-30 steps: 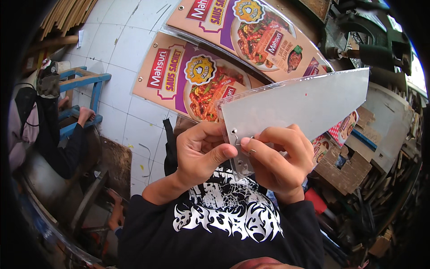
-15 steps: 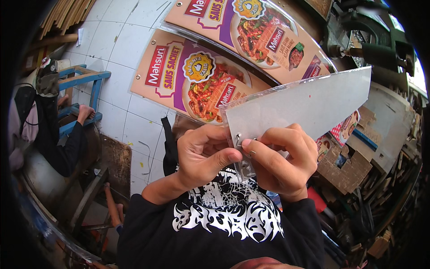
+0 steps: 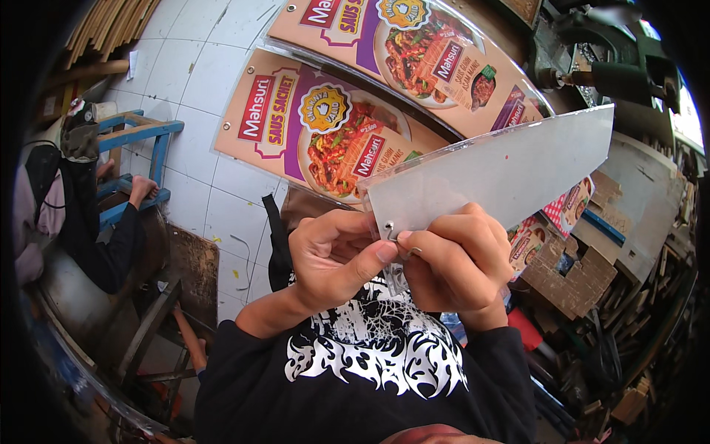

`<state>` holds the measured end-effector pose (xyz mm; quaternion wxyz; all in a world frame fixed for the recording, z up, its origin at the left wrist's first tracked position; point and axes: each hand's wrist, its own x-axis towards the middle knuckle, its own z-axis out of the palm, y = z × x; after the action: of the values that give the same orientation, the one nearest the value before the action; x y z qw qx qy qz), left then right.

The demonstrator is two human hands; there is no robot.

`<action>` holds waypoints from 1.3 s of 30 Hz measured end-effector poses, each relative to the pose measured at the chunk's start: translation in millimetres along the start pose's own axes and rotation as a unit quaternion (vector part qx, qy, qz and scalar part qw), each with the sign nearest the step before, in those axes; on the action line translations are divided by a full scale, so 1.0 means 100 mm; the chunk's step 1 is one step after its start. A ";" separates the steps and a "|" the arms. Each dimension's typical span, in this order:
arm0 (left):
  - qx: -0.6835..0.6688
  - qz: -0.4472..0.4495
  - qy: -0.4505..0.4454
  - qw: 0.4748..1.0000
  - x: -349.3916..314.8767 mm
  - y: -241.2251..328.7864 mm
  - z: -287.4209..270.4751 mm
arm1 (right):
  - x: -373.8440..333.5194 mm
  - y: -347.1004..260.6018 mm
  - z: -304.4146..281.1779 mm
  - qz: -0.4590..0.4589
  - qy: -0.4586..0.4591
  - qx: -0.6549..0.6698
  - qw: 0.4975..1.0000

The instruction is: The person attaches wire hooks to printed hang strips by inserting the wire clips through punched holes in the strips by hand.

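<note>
In front of my chest is a flat panel point(image 3: 495, 166) with a plain whitish back and clear plastic along its edges, its far end slanting up to the right. My left hand point(image 3: 329, 259) is closed on the panel's near left end, thumb on the whitish side and fingers behind it. A small bent metal hook point(image 3: 390, 229) sticks out by the left thumb tip. My right hand point(image 3: 460, 259) pinches a thin metal piece close to that hook; fingers cover most of it, and it looks like part of a hook. More metal shows at the panel's lower corner point(image 3: 397, 281).
Two printed food-sauce sign boards point(image 3: 296, 126) with metal eyelets lie beyond my hands. A dark green machine point(image 3: 621, 74) stands at far right, above scrap boards and wood offcuts point(image 3: 577, 277). Left, another person's bare foot point(image 3: 142, 190) is near a blue wooden stool point(image 3: 157, 152).
My right hand has shifted slightly left, its fingertips closer to my left thumb. The panel's near end has moved a little left with my left hand.
</note>
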<state>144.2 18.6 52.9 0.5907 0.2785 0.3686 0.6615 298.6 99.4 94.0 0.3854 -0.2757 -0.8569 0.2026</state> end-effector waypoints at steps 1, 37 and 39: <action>-0.006 0.006 0.011 1.000 -0.01 -0.01 0.01 | -0.01 -0.01 0.01 -0.001 0.000 0.002 1.000; 0.695 0.224 -0.091 0.677 0.77 0.26 -0.22 | -0.16 0.57 0.03 0.274 0.148 0.093 0.946; 0.708 0.295 -0.187 0.614 0.97 0.39 -0.25 | -0.16 0.58 0.01 0.278 0.131 0.094 0.947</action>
<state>87.4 109.6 63.7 0.0393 0.8215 0.5022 0.2671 324.8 133.3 52.1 0.4472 -0.4894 -0.6653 0.3433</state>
